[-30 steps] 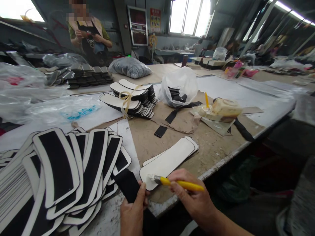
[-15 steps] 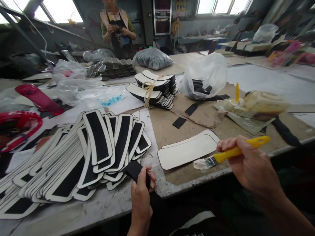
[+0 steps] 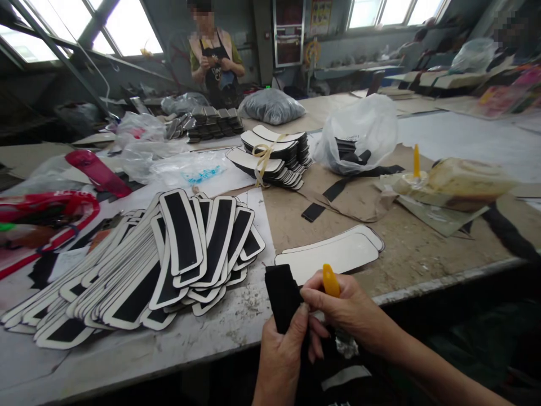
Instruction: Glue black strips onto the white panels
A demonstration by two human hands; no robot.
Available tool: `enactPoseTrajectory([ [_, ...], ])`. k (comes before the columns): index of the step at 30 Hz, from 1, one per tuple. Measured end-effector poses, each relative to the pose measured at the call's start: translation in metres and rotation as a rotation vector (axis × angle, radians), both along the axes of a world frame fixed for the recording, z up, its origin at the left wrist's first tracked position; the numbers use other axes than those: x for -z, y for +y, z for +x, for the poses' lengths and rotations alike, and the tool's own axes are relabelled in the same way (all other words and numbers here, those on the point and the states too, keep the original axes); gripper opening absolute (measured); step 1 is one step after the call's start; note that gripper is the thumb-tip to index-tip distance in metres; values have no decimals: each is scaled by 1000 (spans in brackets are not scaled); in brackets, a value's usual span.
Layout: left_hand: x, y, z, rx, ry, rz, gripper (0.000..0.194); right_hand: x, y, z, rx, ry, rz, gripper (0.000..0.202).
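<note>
Black strip point(image 3: 282, 293) pinched in left hand point(image 3: 284, 349).

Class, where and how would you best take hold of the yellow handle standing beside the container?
Pinch the handle near its top, probably from above or the near side: it stands upright and exposed there, while its foot meets pale goo and the container bulges on its right.

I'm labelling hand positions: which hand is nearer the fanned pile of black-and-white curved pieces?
Left. The left hand, holding the black strip, is to the right of the fanned pile; the right hand, holding the yellow-handled brush, is farther right.
</note>
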State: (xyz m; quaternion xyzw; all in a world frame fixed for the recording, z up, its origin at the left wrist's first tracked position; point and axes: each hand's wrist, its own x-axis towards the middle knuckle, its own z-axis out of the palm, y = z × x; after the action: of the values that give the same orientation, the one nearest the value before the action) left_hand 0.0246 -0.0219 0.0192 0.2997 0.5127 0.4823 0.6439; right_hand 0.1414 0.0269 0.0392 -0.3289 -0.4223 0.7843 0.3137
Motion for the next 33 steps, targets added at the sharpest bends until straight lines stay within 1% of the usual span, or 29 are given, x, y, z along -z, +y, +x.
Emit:
enactPoseTrajectory([
  [3,2,1,2,0,15,1,43,1,-3,7,8,-37,4,26],
  [5,2,1,4,25,17,1,42,0,-3,11,13,-43,6,29],
  [6,2,1,6,49,15,1,42,-1,-3,13,39,-72,22,30],
  [7,3,1,7,71,12,-3,43,-1,-1,15,91,-123,50,32],
  [9,4,0,9,92,13,-30,44,-3,3,19,246,-259,125,34],
  [10,5,-1,10,85,14,-45,44,-3,5,21,312,-315,155,35],
  [11,6,-2,11,62,14,-54,45,-4,6,22,347,-347,167,36],
  [12,6,-2,12,37,9,-53,45,-4,6,23,337,-352,157,38],
  [16,10,-4,18,-45,-24,-20,41,-3,-4,24,111,-253,-3,42],
  [17,12,-5,21,-45,-32,-22,41,-1,-8,24,102,-227,-43,43],
  [19,17,-8,28,-37,-63,-41,42,2,-15,25,131,-177,-115,43],
  [21,24,-13,34,-27,-112,-67,44,6,-17,29,179,-166,-132,41],
  [22,28,-16,35,-24,-135,-79,45,7,-15,33,220,-178,-103,38],
  [24,32,-23,33,-17,-162,-108,45,6,-7,43,334,-240,8,34],
  [25,33,-27,30,-13,-164,-125,45,4,-2,50,380,-280,68,32],
  [26,32,-29,24,-18,-157,-144,45,1,5,56,392,-323,119,31],
  [27,32,-30,16,-36,-136,-161,44,-3,12,63,365,-377,163,30],
  [29,29,-25,-1,-129,-55,-187,43,-13,28,74,233,-537,265,30],
  [31,26,-14,-17,-250,48,-184,41,-21,44,77,72,-713,413,31],
  [33,24,3,-28,-327,119,-166,40,-25,60,71,-102,-814,548,33],
])
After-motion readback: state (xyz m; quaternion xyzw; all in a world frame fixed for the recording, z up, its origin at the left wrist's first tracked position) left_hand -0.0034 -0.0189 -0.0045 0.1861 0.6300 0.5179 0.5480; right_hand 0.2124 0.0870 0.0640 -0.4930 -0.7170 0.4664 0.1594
